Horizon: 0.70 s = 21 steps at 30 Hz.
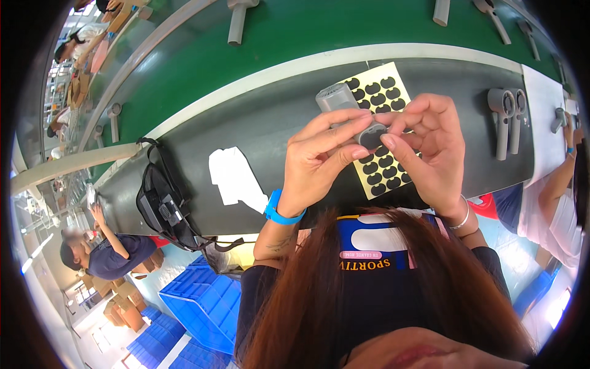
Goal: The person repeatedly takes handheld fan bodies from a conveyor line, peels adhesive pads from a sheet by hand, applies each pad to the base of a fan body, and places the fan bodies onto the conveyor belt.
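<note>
Above the workbench, my left hand (322, 147) is closed round a grey part, apparently a handheld fan (362, 131). Its end faces up, with a dark rounded sticker (371, 136) on it. My right hand (430, 144) has thumb and forefinger closed at the sticker's right edge, its other fingers curled. Just beyond my left fingers lies a grey rounded body (337, 97); my fingers hide whether it belongs to the held fan. Beneath both hands is a pale yellow sheet (376, 192) bearing rows of black notched stickers, partly covered by them.
Two grey handheld fans (501, 123) lie at the right. To the left are a white paper piece (233, 175) and a black bag (165, 200). Beyond the bench, a green conveyor belt (190, 74) carries more fans. Blue crates (206, 301) stand lower left; co-workers sit at both sides.
</note>
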Tool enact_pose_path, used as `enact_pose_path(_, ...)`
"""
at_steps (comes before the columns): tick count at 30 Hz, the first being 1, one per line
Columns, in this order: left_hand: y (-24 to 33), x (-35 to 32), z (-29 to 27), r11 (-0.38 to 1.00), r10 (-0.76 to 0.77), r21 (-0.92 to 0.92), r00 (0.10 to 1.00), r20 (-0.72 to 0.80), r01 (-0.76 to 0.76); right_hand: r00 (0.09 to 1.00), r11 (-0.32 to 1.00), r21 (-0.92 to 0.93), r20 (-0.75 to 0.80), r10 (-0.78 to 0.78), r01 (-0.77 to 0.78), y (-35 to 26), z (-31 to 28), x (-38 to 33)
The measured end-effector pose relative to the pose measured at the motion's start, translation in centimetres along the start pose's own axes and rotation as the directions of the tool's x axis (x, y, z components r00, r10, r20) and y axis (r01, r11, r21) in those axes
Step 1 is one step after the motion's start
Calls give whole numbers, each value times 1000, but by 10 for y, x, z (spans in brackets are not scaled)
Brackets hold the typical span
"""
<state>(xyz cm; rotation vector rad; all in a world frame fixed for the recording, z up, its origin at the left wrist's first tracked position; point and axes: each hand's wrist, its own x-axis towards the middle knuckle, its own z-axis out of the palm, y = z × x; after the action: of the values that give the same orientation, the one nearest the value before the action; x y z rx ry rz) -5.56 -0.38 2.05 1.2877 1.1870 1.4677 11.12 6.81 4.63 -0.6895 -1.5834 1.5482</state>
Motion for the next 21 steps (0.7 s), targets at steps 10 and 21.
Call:
enact_pose_path(10, -3, -3, 4, 996, -35, -78, 999, -26, 33, 999, 998, -55, 7, 31, -31, -4, 2, -2)
enact_pose_path(21, 0, -3, 10, 997, -22, -71, 996, -90, 15, 1000, 988, -154, 1, 21, -20, -6, 3, -1)
